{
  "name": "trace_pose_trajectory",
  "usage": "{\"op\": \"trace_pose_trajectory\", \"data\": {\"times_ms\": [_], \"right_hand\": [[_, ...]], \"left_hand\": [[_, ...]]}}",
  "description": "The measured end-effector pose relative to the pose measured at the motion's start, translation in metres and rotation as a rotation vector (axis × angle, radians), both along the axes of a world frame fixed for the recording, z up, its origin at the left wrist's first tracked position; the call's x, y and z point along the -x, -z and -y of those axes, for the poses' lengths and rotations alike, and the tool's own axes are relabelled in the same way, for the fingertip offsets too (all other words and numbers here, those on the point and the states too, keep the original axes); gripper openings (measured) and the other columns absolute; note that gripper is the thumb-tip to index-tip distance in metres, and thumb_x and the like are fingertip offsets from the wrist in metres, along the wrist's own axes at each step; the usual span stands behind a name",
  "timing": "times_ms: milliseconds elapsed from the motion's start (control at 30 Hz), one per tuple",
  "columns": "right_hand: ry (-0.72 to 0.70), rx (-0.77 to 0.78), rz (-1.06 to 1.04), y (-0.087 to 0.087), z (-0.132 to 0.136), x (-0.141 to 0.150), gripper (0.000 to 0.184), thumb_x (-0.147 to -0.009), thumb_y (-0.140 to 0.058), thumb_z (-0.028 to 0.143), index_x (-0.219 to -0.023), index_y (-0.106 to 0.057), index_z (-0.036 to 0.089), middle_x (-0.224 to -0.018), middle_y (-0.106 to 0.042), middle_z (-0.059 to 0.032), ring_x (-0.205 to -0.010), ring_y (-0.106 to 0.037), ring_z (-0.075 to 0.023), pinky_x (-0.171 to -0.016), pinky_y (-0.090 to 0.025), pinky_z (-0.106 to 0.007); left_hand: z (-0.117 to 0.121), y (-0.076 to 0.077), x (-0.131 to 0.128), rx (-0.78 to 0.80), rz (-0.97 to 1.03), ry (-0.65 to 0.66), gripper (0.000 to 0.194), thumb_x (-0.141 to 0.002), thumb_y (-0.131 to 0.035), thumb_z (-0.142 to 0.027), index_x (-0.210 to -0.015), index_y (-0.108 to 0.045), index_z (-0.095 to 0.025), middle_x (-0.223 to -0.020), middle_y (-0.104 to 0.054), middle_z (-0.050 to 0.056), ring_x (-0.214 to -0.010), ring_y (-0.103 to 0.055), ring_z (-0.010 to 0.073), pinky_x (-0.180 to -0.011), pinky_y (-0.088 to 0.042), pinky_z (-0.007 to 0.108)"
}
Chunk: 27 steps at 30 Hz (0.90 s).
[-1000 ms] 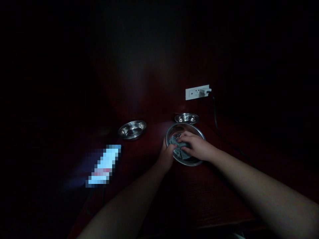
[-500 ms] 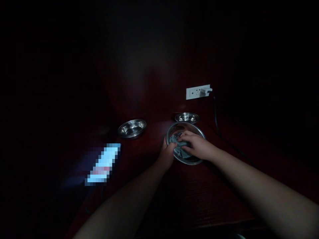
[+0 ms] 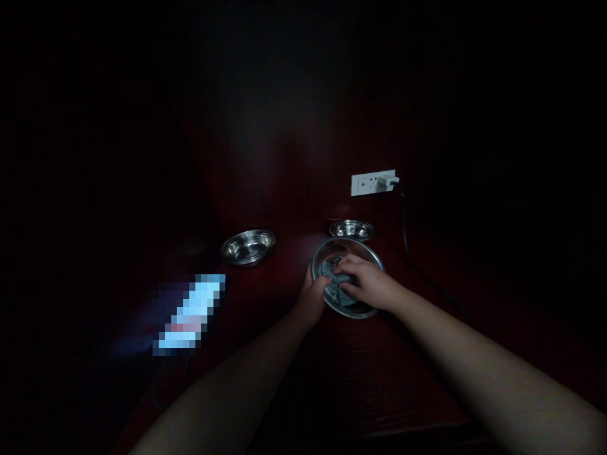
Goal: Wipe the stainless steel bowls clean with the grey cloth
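Observation:
A shiny metal bowl (image 3: 356, 312) is tilted toward me on the dark red table. My left hand (image 3: 313, 299) grips its left side, with the thumb over the rim and the fingers hidden behind the wall. Inside the bowl lies a crumpled grey-green cloth (image 3: 348, 294). My right hand (image 3: 363, 281) reaches into the bowl with bent fingers closed on this cloth, pressing it to the inner wall.
Behind the bowl sits a smaller metal dish (image 3: 351, 229). Stacked metal dishes (image 3: 249, 248) stand to the left. A lit, pixelated screen (image 3: 192, 313) lies nearer me. On the back wall, a white socket (image 3: 365, 184) holds a plug (image 3: 389, 181) with a dark cable (image 3: 404, 224).
The whole view has shifted slightly, with the socket lower and things a little further left. Both hands keep their hold on the bowl and cloth.

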State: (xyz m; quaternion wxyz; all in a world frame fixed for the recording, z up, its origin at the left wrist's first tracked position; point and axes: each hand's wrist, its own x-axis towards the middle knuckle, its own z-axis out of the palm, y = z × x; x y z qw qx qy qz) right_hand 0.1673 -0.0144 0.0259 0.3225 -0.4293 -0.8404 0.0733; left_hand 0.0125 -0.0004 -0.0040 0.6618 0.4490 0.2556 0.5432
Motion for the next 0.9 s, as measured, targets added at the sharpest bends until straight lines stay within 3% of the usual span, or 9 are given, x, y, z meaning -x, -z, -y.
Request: {"op": "trace_pose_trajectory", "data": {"times_ms": [900], "right_hand": [[-0.009, 0.006, 0.005, -0.0013, 0.0007, 0.0011, 0.027, -0.072, -0.061, 0.016, -0.098, -0.063, 0.021, -0.101, -0.056, -0.0066, -0.094, -0.054, -0.0195, -0.086, -0.043, -0.035]], "left_hand": [[-0.0008, 0.0008, 0.0022, 0.004, -0.008, 0.014, 0.051, -0.066, -0.055, -0.018, -0.117, -0.048, -0.018, -0.112, -0.060, 0.008, -0.102, -0.056, 0.0225, -0.091, -0.041, 0.038]]}}
